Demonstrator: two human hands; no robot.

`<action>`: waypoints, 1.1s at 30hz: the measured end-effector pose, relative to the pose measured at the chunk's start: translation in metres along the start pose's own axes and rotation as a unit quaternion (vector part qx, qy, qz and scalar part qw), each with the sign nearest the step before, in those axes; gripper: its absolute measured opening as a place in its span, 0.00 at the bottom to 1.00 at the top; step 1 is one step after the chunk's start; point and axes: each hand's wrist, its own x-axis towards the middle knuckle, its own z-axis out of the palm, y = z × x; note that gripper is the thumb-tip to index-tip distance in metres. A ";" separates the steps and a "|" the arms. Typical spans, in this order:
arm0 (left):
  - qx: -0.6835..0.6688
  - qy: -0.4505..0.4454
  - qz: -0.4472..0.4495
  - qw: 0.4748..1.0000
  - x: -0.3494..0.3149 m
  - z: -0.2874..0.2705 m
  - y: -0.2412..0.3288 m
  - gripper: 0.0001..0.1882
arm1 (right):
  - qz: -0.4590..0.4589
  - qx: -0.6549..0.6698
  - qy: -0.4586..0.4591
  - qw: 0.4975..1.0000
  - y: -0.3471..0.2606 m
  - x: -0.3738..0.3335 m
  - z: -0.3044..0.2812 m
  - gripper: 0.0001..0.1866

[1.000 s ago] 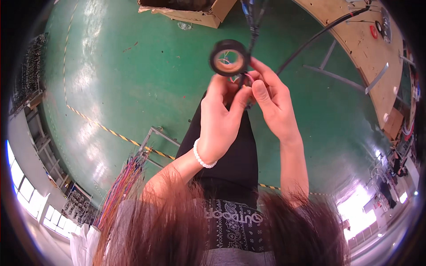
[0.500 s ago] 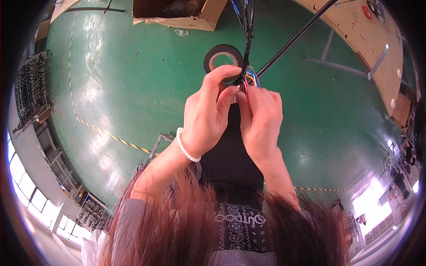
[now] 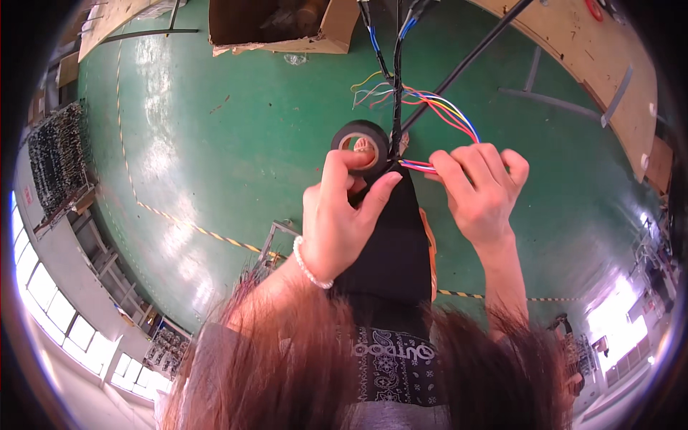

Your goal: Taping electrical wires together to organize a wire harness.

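Observation:
A dark cable bundle (image 3: 398,93), wrapped in black tape, runs down the middle toward my hands. Several thin coloured wires (image 3: 444,107) loop out to its right, and their loose ends spread to its left. My right hand (image 3: 484,190) is closed on these wires, right of the bundle, with a stretch of them drawn between it and the bundle's lower end. At the bundle's left is a roll of black tape (image 3: 345,132). My left hand (image 3: 340,208) has its index finger hooked over the roll's lower rim, thumb stretched out apart; its other fingers are mostly hidden.
An open cardboard box (image 3: 287,49) stands on the green floor (image 3: 236,143) at the far side. A dark pole (image 3: 480,54) slants toward the upper right, near a wooden board (image 3: 573,57). Blue wires in black sleeving (image 3: 375,43) branch off the bundle above.
My right hand has moved away to the right, drawing the coloured wires out from the bundle. My left thumb has come away from the bundle. The tape roll sits lower, at my left index finger.

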 end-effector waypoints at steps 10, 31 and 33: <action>-0.297 -0.096 -0.231 0.921 -0.002 0.008 -0.002 0.13 | 0.205 0.218 0.277 0.913 -0.049 -0.012 0.020 0.13; -0.331 -0.055 -0.196 0.922 -0.023 0.012 -0.001 0.12 | 0.357 0.712 0.036 0.604 -0.057 -0.038 0.055 0.19; -0.210 -0.065 -0.093 0.971 -0.016 0.007 -0.007 0.11 | 0.432 0.722 -0.019 0.539 -0.059 -0.043 0.032 0.19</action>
